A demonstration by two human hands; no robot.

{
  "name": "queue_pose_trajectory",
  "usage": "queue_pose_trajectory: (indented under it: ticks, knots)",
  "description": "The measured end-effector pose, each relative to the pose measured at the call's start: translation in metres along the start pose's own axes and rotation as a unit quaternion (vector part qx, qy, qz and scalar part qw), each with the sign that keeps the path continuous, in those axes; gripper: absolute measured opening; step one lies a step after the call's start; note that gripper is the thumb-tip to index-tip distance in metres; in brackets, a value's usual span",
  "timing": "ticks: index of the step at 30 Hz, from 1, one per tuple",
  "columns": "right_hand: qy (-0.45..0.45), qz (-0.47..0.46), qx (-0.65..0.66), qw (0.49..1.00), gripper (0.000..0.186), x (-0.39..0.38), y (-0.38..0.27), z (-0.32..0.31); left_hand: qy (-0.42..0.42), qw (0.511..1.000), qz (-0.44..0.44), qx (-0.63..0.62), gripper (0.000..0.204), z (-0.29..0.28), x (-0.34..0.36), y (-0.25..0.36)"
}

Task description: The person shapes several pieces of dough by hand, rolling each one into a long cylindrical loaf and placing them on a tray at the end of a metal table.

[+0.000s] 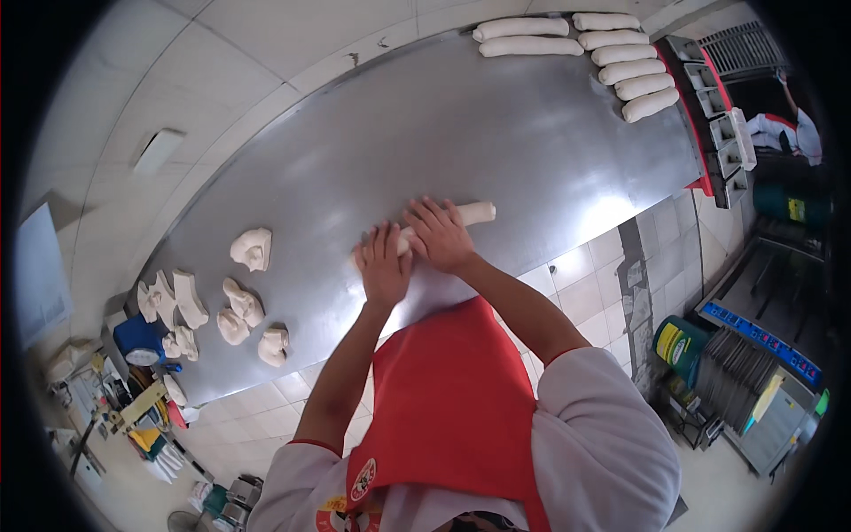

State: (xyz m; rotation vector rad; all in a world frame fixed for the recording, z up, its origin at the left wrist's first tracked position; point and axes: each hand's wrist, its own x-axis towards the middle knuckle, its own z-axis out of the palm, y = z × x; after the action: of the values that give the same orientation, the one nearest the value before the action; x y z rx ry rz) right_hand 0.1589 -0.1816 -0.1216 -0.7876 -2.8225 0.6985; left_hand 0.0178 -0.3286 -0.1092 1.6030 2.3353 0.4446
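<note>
A pale dough log (479, 213) lies slantwise on the steel worktable (355, 142), near the table's front edge. Its right end sticks out past my right hand (441, 238), which rests flat on it with fingers stretched. My left hand (385, 268) is likewise flat on the log's left part, fingers extended, and covers most of that end. The two thumbs come close together over the middle of the log. Neither hand grips anything.
Several rough dough pieces (252, 249) are scattered on the table's left, beside a blue scale (139, 341). Rolled dough logs (626, 66) line the far right, next to metal loaf pans (709, 102). Another person (789, 133) is beyond the right end. Racked trays (736, 363) stand at right.
</note>
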Motion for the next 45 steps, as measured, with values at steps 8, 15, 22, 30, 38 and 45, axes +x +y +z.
queue_pose_trajectory:
  ticks: [8,15,22,30,38,45]
  knots:
    - [0.271,0.405,0.159,0.859,0.053,-0.05,0.009,-0.046,0.2,0.946,-0.149,-0.209,0.059,-0.022,-0.086,-0.075]
    - [0.257,0.36,0.146,0.885,0.053,-0.058,0.04,0.005,0.15,0.9,-0.148,-0.381,0.058,-0.005,-0.06,-0.058]
    - [0.202,0.335,0.067,0.918,0.056,-0.046,0.047,-0.016,0.077,0.95,-0.194,-0.23,0.064,-0.005,-0.035,-0.067]
    - [0.213,0.336,0.517,0.758,0.046,-0.023,0.049,-0.132,0.084,0.766,-0.252,-0.586,0.043,-0.075,0.03,0.024]
    - [0.35,0.34,0.435,0.757,0.061,0.057,0.244,-0.302,0.008,0.767,-0.181,-0.615,0.063,-0.083,0.258,0.185]
    - [0.142,0.351,-0.09,0.921,0.076,0.008,0.262,-0.141,-0.034,0.99,0.065,-0.116,0.07,0.016,0.189,0.102]
